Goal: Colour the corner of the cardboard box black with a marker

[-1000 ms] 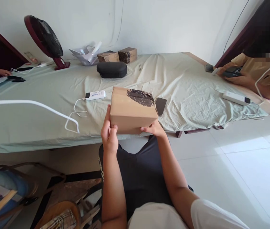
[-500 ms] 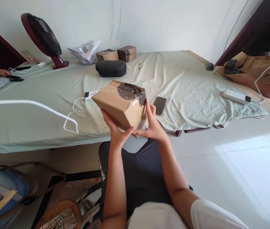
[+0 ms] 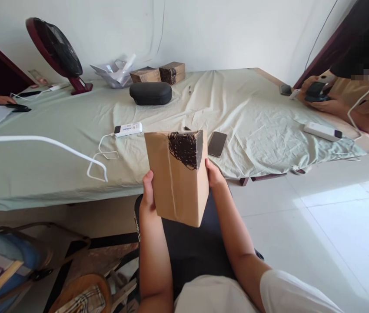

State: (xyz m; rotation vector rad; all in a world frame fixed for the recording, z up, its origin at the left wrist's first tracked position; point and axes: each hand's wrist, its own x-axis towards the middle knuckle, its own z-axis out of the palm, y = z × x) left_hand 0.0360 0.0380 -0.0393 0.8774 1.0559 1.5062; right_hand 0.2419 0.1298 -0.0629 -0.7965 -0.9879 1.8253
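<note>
Between my two hands I hold up a brown cardboard box [image 3: 179, 191], above my lap at the table's front edge. Black scribbled marks cover its upper right corner, and a seam runs down its broad face. My left hand [image 3: 148, 191] grips the left side, thumb in front and the other fingers hidden behind. On the right side, my right hand [image 3: 214, 174] is closed against the box, its fingers mostly out of sight. A dark phone [image 3: 217, 144] lies on the cloth just beyond my right hand. To the left of the box rests a white power bank [image 3: 128, 129] with a cable.
A black case [image 3: 151, 93] and two cardboard boxes [image 3: 172, 73] sit at the back, beside a clear plastic bag [image 3: 115, 74] and a fan [image 3: 57, 50]. At right, a person [image 3: 350, 95] holds a dark device. Another person's hand [image 3: 0, 99] shows at left.
The box has been turned so its scribbled corner faces me, and it has come lower and nearer. My hands have moved apart to its opposite sides.
</note>
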